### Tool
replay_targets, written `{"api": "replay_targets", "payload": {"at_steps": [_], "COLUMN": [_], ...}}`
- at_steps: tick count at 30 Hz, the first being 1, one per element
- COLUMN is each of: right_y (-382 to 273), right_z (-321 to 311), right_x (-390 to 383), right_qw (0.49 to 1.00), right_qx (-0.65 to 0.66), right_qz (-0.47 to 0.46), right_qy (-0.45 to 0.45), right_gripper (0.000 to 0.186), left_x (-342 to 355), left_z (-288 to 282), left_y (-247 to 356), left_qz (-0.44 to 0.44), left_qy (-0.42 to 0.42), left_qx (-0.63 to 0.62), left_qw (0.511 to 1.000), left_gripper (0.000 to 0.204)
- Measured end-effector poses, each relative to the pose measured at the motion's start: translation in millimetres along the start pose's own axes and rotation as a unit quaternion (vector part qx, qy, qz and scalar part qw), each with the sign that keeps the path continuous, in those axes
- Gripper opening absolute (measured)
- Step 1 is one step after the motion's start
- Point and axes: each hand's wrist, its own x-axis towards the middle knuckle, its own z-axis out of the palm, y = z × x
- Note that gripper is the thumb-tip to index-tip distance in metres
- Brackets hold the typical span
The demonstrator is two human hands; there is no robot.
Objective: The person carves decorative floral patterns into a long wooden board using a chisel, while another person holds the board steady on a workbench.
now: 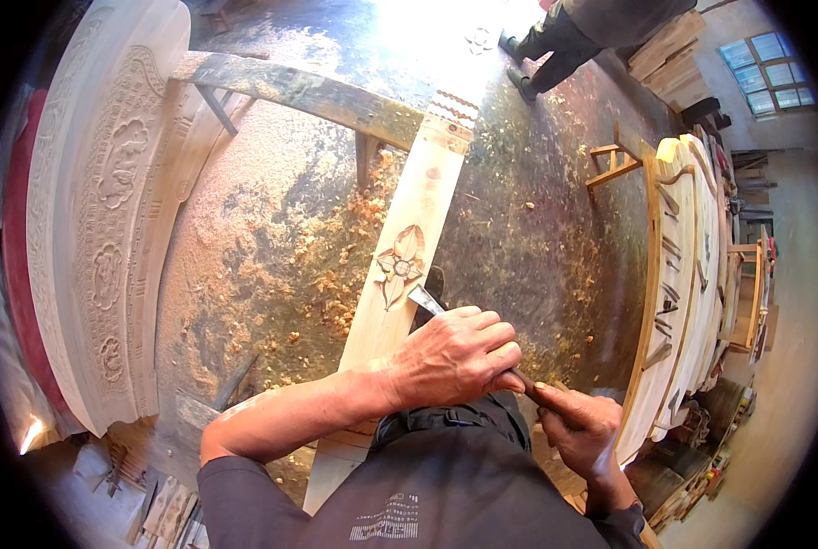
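Observation:
A long pale wooden plank [365,334] runs away from me, with a carved four-petal flower [400,265] in its face. My left hand [459,355] is closed around the shaft of a chisel [425,299], close behind its flat metal blade. The blade tip points at the plank's right side, just below the flower; whether it touches the wood I cannot tell. My right hand [581,423] is wrapped round the rear of the chisel's wooden handle [525,382], to the right of my left hand.
A worn wooden beam [308,96] crosses under the plank. At left stands a large carved panel [107,210]. Several tools lie on a pale workbench [674,265] at right. Wood shavings [336,284] litter the floor. Another person's legs [555,55] show at the far end.

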Motion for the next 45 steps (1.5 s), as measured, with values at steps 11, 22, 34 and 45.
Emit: {"api": "replay_targets", "payload": {"at_steps": [11,22,34,45], "right_y": [17,45,95,86], "right_z": [-10,-19,-33,-31], "right_x": [16,42,104,85], "right_qw": [0.990,0.966,0.946,0.969], "right_qx": [0.113,0.218,0.257,0.219], "right_qz": [0.085,0.124,0.142,-0.039], "right_qy": [-0.027,-0.067,-0.139,-0.107], "right_gripper": [0.036,0.034,0.033,0.031], "left_x": [3,5,11,0], "left_z": [1,0,2,-3], "left_y": [-2,-5,-3,7], "left_qz": [-0.018,-0.033,-0.077,0.039], "left_qy": [-0.005,-0.026,-0.026,0.000], "left_qx": [0.010,0.070,0.103,0.256], "left_qw": [1.000,0.997,0.991,0.966], "left_gripper": [0.036,0.037,0.060,0.052]}}
